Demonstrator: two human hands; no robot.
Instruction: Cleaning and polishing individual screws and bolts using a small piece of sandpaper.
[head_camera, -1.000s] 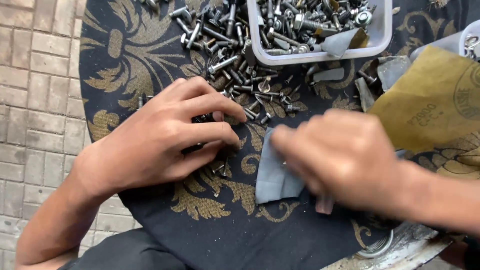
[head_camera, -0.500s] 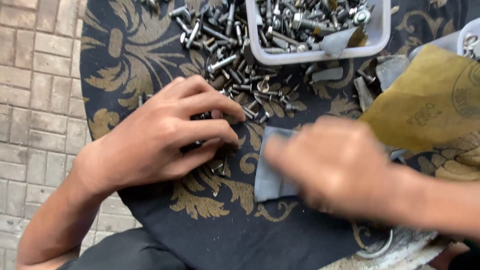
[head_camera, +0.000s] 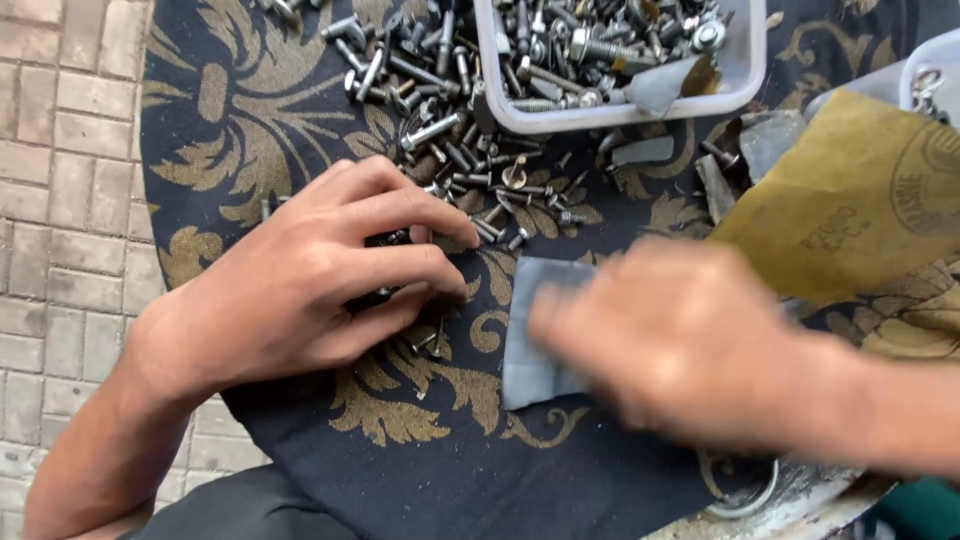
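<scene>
Head view, looking straight down. Left hand (head_camera: 300, 285) lies palm-down on the black cloth with gold leaf pattern (head_camera: 250, 130), fingers curled and pointing right; small dark metal pieces (head_camera: 385, 240) show between the fingers, likely pinned there to keep them from rolling, though whether it grips any of them I cannot tell. Right hand (head_camera: 680, 340) is blurred with motion, pressed over the grey rectangular sheet of abrasive paper (head_camera: 535, 330); its grip is lost in the blur, cannot tell. The sheet lies flat at the cloth's centre, long axis running toward and away from the person, near edge close to the cloth's front. Loose steel bolts and screws (head_camera: 450, 130) are scattered above the left hand, pointing every way. A white plastic tub (head_camera: 745, 70) holds more fasteners at top. A brownish-yellow sandpaper sheet (head_camera: 840, 210) lies at right.
</scene>
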